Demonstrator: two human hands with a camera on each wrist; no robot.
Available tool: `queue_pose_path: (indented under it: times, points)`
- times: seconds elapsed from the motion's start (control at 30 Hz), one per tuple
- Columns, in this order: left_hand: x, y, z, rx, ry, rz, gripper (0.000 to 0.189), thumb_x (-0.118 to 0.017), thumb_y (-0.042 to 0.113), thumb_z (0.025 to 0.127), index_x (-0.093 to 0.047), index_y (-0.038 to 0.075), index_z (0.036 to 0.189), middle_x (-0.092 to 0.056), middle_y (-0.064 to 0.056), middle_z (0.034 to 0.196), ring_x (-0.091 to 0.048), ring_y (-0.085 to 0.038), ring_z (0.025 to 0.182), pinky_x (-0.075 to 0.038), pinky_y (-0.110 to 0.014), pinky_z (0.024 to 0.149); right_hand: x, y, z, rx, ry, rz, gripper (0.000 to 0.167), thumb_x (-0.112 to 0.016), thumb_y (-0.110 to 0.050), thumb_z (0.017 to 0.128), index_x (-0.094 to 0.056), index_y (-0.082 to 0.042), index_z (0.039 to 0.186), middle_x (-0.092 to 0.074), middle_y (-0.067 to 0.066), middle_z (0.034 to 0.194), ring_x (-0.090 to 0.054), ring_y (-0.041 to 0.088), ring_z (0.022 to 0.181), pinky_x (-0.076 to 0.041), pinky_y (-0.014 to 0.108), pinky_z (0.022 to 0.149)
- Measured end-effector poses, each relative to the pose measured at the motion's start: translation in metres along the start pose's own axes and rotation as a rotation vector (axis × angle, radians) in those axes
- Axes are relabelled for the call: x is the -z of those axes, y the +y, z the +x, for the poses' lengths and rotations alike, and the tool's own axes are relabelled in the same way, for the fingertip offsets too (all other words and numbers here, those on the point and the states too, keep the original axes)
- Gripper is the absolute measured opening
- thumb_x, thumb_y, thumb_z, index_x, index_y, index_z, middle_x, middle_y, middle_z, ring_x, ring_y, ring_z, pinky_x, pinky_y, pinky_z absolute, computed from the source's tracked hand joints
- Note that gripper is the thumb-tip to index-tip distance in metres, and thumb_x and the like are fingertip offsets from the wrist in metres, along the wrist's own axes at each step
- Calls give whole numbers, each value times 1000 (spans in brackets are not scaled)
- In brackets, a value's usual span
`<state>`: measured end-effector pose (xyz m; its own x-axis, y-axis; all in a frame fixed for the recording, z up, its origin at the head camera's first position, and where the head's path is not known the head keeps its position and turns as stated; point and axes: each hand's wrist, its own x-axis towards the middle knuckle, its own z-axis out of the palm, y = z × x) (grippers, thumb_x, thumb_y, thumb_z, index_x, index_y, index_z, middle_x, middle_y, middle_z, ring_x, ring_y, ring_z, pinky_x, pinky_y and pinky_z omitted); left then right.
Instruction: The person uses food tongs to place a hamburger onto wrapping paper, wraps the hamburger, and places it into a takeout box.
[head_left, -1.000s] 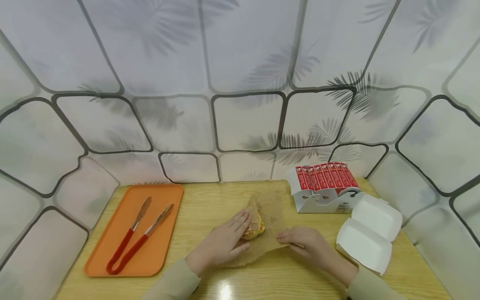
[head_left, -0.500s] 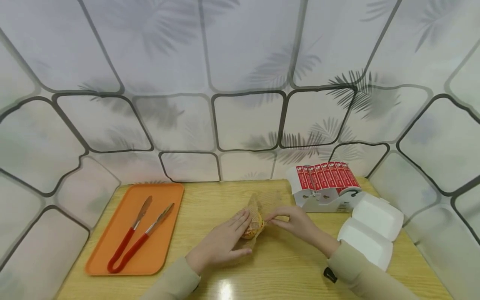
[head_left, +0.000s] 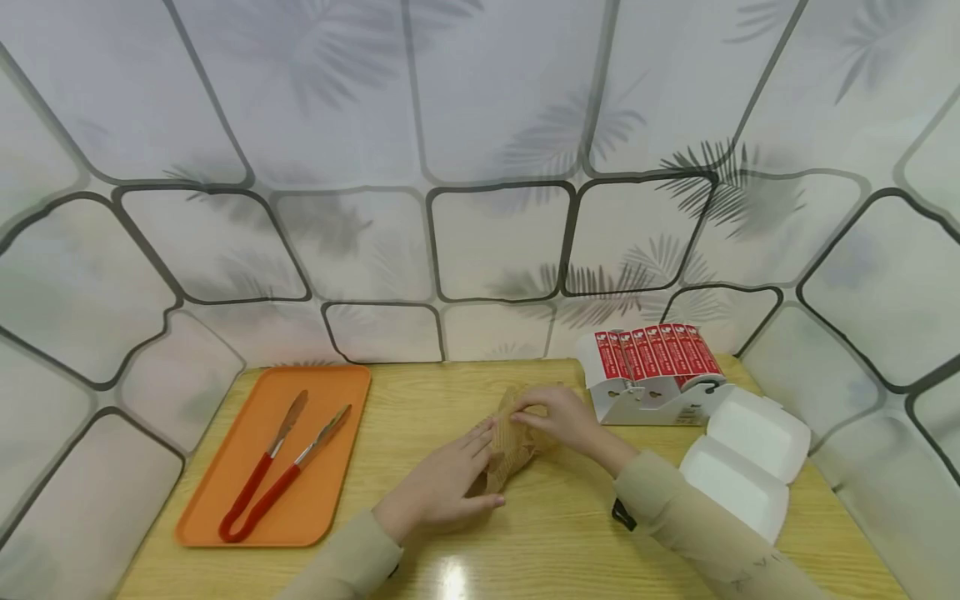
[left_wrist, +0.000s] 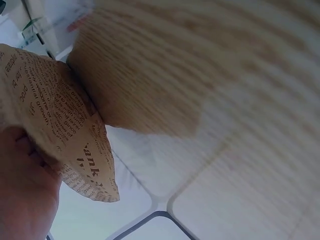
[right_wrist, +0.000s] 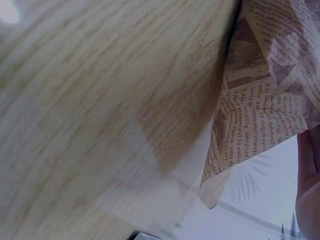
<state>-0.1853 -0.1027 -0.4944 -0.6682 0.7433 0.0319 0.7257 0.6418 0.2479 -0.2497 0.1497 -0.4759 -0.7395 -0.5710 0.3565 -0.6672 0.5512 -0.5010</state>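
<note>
The left hand (head_left: 438, 487) rests straight-fingered on crinkled, print-covered brown paper (right_wrist: 270, 112), which the right hand (head_left: 564, 419) pinches.

The wrapper (right_wrist: 260, 102) is thin paper, matt and visibly crinkled. The table (head_left: 427, 408) has a smooth wood-grain surface, glossy where light strikes it. The tray (head_left: 322, 492) looks like smooth plastic. The tongs (head_left: 279, 490) have 2 shiny metal arms and smooth, plastic-looking grips. The clamshell box (head_left: 738, 479) looks like matt foam, the carton (head_left: 648, 406) like smooth card; the 2 sleeves (head_left: 345, 554) are matt cloth.
</note>
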Motion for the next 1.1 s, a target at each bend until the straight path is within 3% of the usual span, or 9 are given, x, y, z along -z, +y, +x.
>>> queue_pose_path:
  times: [0.17,0.47,0.57,0.67,0.8,0.93,1.1]
  points:
    - [1,-1,-1,5,15,-39,74,-55,55,106,-52,-2,153,-32,-23,171,-28,-34,163,-33,-48,133,-6,4,8,-34,-54,9,6,-78,-18,96,-80,-13,99,-83,1,100,-78,18,94,-66,37,89]
    - [-1,-3,-2,28,26,-82,70,-54,52,107,-52,-1,154,-33,-24,170,-32,-37,161,-34,-49,132,-6,0,16,-60,-120,-55,7,-74,-23,100,-79,-18,98,-83,-3,97,-78,15,92,-66,32,86]
    - [-1,-4,-5,41,30,-89,72,-53,51,107,-49,-1,156,-30,-24,172,-31,-38,161,-32,-50,133,-8,0,19,-72,-141,-61,9,-74,-24,100,-79,-16,99,-83,-1,98,-78,16,92,-65,32,87]
    - [1,-6,-8,54,46,-83,78,-52,50,108,-37,-5,162,-24,-22,174,-26,-37,163,-29,-50,134,-10,1,22,-75,-156,-62,10,-74,-24,100,-80,-15,100,-83,-1,99,-78,16,93,-65,31,88]
    - [4,-7,-12,40,100,-17,85,-53,49,108,-23,-6,166,-19,-21,176,-23,-35,164,-28,-49,134,-11,3,23,-76,-159,-57,10,-74,-23,100,-80,-16,100,-83,-1,98,-78,16,93,-65,32,88]
    - [6,-3,-14,-30,144,90,85,-57,47,107,-25,-6,165,-21,-22,175,-25,-35,164,-30,-50,133,-12,4,23,-66,-153,-40,9,-75,-22,100,-81,-15,99,-83,-1,98,-78,15,91,-65,31,86]
    - [4,3,-13,-101,151,199,85,-59,48,106,-29,-5,165,-23,-21,175,-26,-34,163,-28,-48,134,-14,6,25,-42,-140,-41,7,-78,-18,97,-82,-13,100,-84,0,97,-79,15,89,-66,30,85]
